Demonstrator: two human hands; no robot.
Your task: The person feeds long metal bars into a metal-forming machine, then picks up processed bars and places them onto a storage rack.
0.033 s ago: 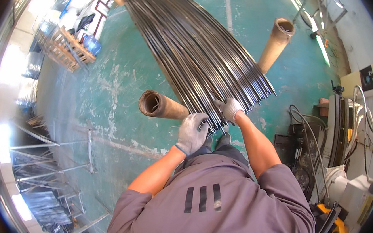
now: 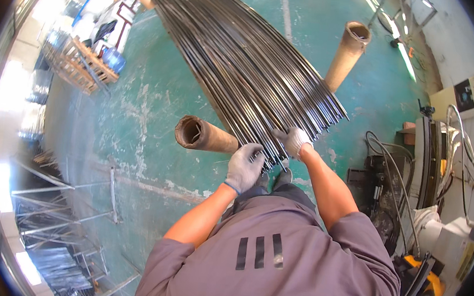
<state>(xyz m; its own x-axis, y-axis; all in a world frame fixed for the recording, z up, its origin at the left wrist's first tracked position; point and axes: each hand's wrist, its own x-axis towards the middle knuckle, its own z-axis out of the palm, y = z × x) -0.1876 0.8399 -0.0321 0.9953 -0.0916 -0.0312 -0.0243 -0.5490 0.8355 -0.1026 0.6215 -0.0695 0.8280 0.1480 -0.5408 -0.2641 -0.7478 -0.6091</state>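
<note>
A wide layer of long, dark, shiny metal rods (image 2: 244, 64) stretches away from me, its near ends uneven. At the left part of these ends is my left hand (image 2: 243, 168), in a pale knit glove with a blue cuff edge. Its fingers and thumb are curled round rod ends. My right hand (image 2: 294, 142), gloved too, rests a little farther right on the rods. Its thumb points left across them, while the other fingers are bent and partly hidden. Beneath the rod ends show my shoes (image 2: 283, 176).
Thick brown cardboard tubes (image 2: 207, 135) stick out either side of the rods; another tube (image 2: 346, 59) is at right. Machinery with cables (image 2: 381, 177) stands along the right wall. Metal frames (image 2: 68, 212) are at left, a wooden crate (image 2: 83, 70) far left. The floor (image 2: 156, 101) is green and scuffed.
</note>
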